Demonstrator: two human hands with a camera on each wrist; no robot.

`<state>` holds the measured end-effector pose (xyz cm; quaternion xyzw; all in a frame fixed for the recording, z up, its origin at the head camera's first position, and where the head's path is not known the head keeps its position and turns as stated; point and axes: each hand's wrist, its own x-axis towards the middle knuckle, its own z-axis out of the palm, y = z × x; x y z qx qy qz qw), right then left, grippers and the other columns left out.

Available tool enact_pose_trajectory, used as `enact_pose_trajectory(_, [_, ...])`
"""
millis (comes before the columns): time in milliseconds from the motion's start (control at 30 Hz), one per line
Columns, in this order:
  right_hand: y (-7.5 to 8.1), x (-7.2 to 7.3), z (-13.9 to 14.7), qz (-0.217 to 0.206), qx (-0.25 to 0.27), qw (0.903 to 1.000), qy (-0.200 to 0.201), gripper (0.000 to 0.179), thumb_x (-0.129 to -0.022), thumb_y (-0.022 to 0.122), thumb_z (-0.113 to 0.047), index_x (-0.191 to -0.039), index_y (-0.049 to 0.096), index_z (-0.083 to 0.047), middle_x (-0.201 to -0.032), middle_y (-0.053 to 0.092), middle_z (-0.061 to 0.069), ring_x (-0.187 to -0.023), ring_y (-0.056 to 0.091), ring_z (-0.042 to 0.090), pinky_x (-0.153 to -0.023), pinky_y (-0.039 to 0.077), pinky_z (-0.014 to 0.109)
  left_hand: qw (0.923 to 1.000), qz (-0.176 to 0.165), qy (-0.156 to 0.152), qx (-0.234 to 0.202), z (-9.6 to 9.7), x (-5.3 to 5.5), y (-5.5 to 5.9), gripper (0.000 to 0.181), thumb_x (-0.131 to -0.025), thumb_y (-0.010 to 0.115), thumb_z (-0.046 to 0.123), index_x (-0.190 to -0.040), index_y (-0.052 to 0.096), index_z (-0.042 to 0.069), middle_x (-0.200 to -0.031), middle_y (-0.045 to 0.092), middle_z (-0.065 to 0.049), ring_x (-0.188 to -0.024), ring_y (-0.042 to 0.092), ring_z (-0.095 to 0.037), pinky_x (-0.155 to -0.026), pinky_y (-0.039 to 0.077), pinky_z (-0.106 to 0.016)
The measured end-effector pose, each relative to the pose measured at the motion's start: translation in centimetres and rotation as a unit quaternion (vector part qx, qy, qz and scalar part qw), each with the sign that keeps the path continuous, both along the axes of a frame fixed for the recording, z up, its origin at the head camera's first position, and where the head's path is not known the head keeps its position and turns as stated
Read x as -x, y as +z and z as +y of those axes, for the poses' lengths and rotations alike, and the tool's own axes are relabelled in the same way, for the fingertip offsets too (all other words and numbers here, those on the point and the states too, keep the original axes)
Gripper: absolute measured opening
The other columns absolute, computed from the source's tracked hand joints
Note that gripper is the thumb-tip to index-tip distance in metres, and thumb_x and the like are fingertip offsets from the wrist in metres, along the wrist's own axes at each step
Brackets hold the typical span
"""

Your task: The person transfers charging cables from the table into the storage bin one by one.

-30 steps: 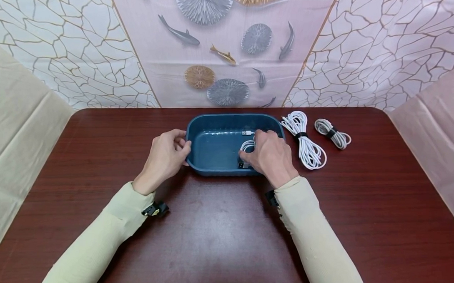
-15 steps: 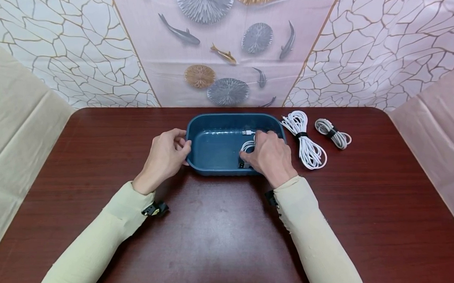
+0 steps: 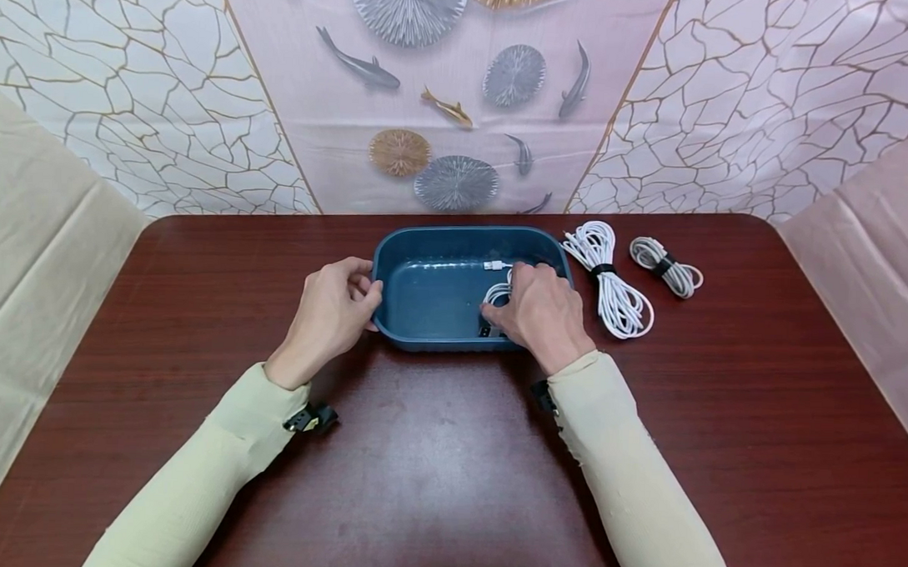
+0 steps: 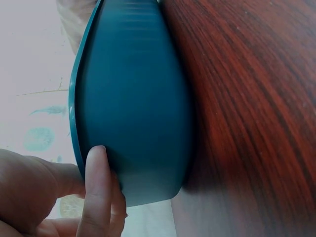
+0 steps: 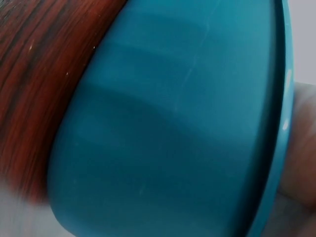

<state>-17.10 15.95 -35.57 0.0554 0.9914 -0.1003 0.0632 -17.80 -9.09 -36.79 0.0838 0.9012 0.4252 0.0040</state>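
A dark blue oval-cornered plastic bin (image 3: 431,303) sits on the table in the head view. My left hand (image 3: 329,312) pinches its left end, thumb at the rim; the left wrist view has fingers (image 4: 97,173) against the outer wall. My right hand (image 3: 543,312) reaches down into the bin's right end, thumb and fingers around a coiled white cable (image 3: 497,293), much of it hidden beneath the palm. A white USB plug (image 3: 493,266) sticks out past the fingers, and a small black piece (image 3: 485,328) shows below the thumb. In the right wrist view the bin wall (image 5: 173,123) covers most of that hand.
Right of the bin lies a long white cable bundle (image 3: 622,306) with a black tie. Beyond it is a smaller greyish-white cable bundle (image 3: 679,281), also tied in black. The dark red wooden table (image 3: 418,466) ends at a patterned cloth backdrop (image 3: 460,108).
The visible coil and the black piece have shifted very slightly right under my right hand. Both hands and the bin stay practically where they were.
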Motion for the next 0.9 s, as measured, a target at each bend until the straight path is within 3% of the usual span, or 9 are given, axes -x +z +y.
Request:
enact_pose_trajectory(367, [0.12,0.18,0.46,-0.013,-0.001,0.9999,-0.004,0.051,-0.086,0.074,-0.055,-0.099,0.065,-0.006,-0.1,0.068,0.015,-0.093,0.07,0.035,-0.073,0.062,0.052,1.0,0.001,-0.001,-0.002,-0.01,0.04,0.06,0.034,-0.1,0.062,0.013,-0.129,0.062,-0.004,-0.092,0.067,-0.014,-0.056,0.068,-0.013,-0.053,0.061,-0.024])
enact_pose_trajectory(733, [0.13,0.17,0.48,-0.03,-0.001,0.9995,-0.006,0.056,-0.086,0.075,-0.052,-0.112,0.065,-0.004,-0.105,0.068,0.016,-0.094,0.07,0.033,-0.074,0.062,0.05,1.0,0.001,-0.003,-0.002,-0.08,-0.01,0.02,0.035,-0.1,0.062,0.013,-0.13,0.061,-0.004,-0.093,0.067,-0.014,-0.057,0.068,-0.013,-0.053,0.061,-0.024])
enact_pose_trajectory(900, [0.16,0.1,0.5,-0.033,0.001,0.9994,-0.007,0.053,-0.086,0.076,-0.049,-0.11,0.066,-0.003,-0.103,0.067,0.016,-0.092,0.069,0.031,-0.073,0.062,0.049,1.0,0.002,-0.004,-0.003,-0.04,-0.03,0.01,0.034,-0.1,0.062,0.013,-0.129,0.062,-0.004,-0.093,0.068,-0.014,-0.056,0.068,-0.013,-0.053,0.061,-0.024])
